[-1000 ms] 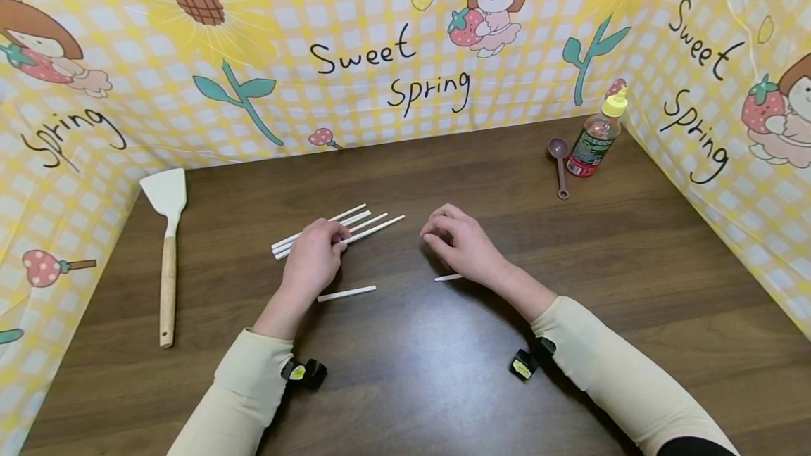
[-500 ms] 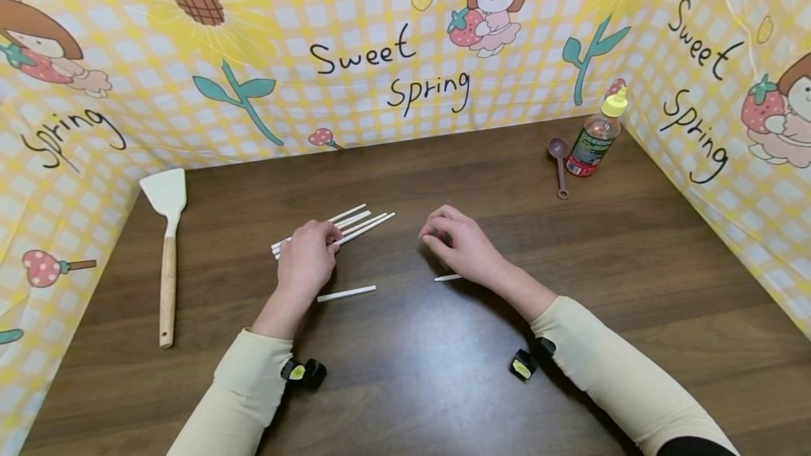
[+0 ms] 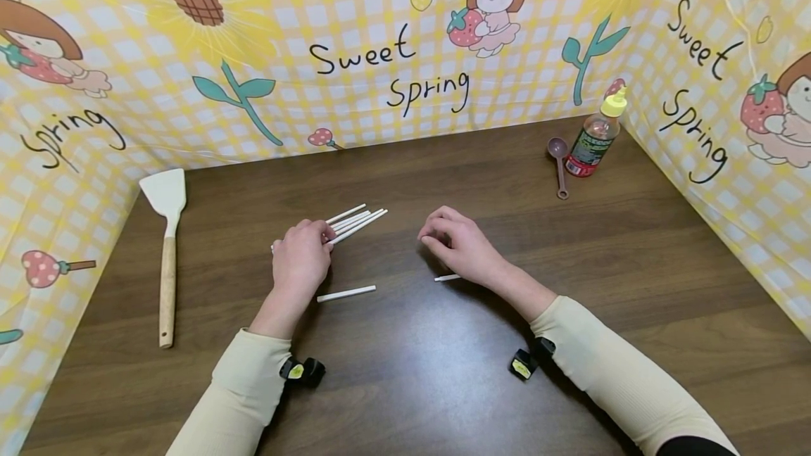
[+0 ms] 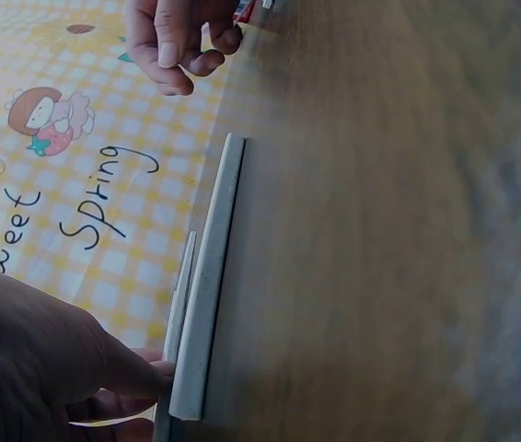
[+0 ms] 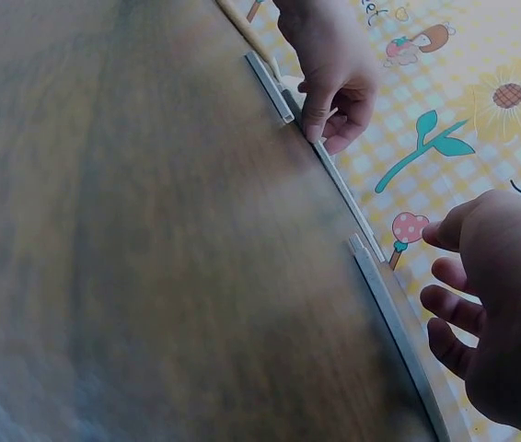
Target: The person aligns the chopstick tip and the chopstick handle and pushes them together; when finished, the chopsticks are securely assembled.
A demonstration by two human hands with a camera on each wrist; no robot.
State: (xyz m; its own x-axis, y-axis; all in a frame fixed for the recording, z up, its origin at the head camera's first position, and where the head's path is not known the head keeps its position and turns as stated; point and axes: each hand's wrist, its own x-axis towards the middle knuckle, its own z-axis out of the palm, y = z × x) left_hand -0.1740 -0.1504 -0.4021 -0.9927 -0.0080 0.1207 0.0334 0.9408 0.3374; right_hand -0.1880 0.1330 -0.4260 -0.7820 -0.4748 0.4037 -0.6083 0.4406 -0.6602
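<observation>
Several thin white sticks [image 3: 361, 226] lie side by side on the table, their left parts covered by my left hand [image 3: 300, 253]. Its thumb and fingers pinch the nearest stick [image 4: 179, 304] of the bunch. Closer to me lies a short white tube [image 3: 346, 293], apart from the bunch. My right hand [image 3: 461, 243] rests over the table with loosely curled fingers and nothing in them. Beneath its wrist lies another white stick [image 5: 391, 322] with a narrow tip, mostly hidden in the head view.
A white spatula [image 3: 167, 259] with a wooden handle lies at the left. At the back right, a brown measuring spoon [image 3: 559, 160] lies beside a bottle with a yellow cap [image 3: 614, 104]. Patterned cloth [image 3: 355, 111] walls the table's back and sides.
My left hand has slid the nearest stick leftward, so its right end now lies almost level with its neighbour's and close against it. The right hand has stayed nearly still.
</observation>
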